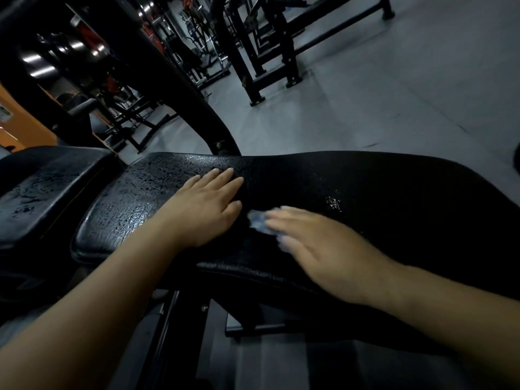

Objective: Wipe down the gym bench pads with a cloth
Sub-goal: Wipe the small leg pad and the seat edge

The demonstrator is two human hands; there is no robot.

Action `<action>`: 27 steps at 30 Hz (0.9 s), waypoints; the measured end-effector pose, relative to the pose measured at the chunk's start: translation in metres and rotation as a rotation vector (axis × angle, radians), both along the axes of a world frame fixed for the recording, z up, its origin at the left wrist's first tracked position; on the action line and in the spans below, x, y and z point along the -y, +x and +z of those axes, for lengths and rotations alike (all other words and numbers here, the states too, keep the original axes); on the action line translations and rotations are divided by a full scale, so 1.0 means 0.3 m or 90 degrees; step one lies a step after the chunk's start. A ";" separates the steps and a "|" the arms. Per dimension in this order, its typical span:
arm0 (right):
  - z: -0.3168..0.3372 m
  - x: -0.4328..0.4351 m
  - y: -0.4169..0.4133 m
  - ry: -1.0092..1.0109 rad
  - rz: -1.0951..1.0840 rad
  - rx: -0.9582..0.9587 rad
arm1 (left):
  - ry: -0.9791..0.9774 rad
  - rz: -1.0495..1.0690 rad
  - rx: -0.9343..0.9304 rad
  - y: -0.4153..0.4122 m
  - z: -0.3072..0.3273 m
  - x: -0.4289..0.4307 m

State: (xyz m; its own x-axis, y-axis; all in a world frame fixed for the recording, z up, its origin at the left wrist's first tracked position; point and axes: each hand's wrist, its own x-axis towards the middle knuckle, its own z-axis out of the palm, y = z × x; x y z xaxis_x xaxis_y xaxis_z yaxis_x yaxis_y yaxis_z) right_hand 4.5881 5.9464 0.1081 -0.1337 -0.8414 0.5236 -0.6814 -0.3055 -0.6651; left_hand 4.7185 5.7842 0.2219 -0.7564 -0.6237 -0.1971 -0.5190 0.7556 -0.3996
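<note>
no text, brand, number or sign can be read anywhere here. the only thing that looks like a label is a small pale sticker (4, 113) on the orange panel (26, 130) at the far left edge. its print is too small and blurred to make out.
</note>
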 end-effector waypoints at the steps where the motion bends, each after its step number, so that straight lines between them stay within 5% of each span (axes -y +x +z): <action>1: -0.026 -0.005 -0.047 0.020 -0.036 -0.024 | 0.003 -0.006 -0.003 0.003 -0.002 0.001; 5: -0.040 0.148 -0.126 0.139 -0.218 -0.005 | 0.014 -0.004 -0.004 0.001 -0.007 -0.008; 11: -0.049 -0.171 0.041 0.034 -0.033 -0.010 | 0.064 -0.020 -0.018 -0.030 -0.041 -0.108; 17: -0.090 -0.005 -0.151 0.168 -0.228 0.020 | 0.040 -0.066 -0.011 -0.093 -0.144 -0.222; 22: -0.104 -0.153 -0.067 0.093 -0.085 -0.023 | 0.029 -0.074 -0.018 -0.087 -0.143 -0.227; 27: -0.111 0.151 -0.327 0.168 -0.229 -0.006 | 0.034 -0.058 -0.033 -0.099 -0.142 -0.223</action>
State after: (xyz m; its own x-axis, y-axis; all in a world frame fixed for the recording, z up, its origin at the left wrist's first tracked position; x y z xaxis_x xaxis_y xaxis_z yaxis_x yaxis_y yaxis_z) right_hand 4.4900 5.9012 0.0747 -0.4387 -0.8470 0.3001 -0.7200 0.1315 -0.6815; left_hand 4.6888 5.8510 0.1795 -0.8197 -0.5411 -0.1880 -0.4656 0.8205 -0.3316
